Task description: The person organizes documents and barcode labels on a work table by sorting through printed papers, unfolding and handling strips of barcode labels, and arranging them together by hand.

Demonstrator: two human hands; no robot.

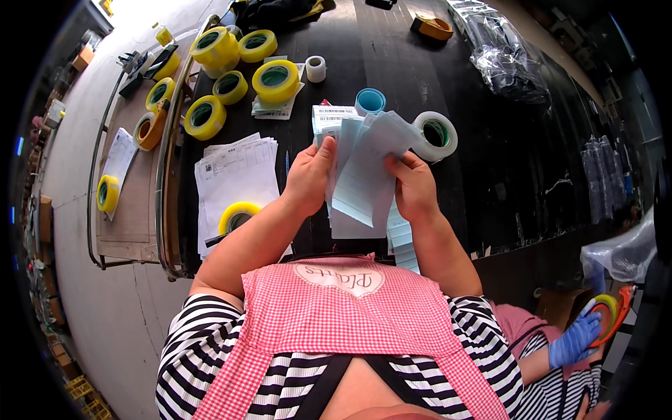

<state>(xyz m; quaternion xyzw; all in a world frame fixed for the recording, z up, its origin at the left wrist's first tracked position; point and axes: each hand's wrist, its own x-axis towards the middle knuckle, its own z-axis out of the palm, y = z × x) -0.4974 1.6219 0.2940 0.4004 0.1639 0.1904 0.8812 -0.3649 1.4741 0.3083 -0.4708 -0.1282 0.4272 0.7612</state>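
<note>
Over the dark table, both my hands hold a fanned bundle of pale blue-white label sheets [371, 164]. My left hand [310, 175] grips the left side, thumb on top. My right hand [414, 183] pinches the right side between thumb and fingers. A strip of labels [402, 241] hangs below, close to my right wrist. Printed barcode labels [336, 112] show just past my left hand. Beyond the sheets stands a blue roll [370, 101]. A clear tape roll [435, 135] lies by my right hand. Under my left forearm is a yellow tape roll [239, 215] on printed papers [234, 175].
Several yellow tape rolls [275, 81] cluster at the far left, near a small white roll [316, 68]. A cart [129, 231] adjoins the table. An orange tape dispenser [432, 28] and plastic-wrapped goods [500, 59] lie far right. A co-worker's blue-gloved hand [577, 339] holds another dispenser.
</note>
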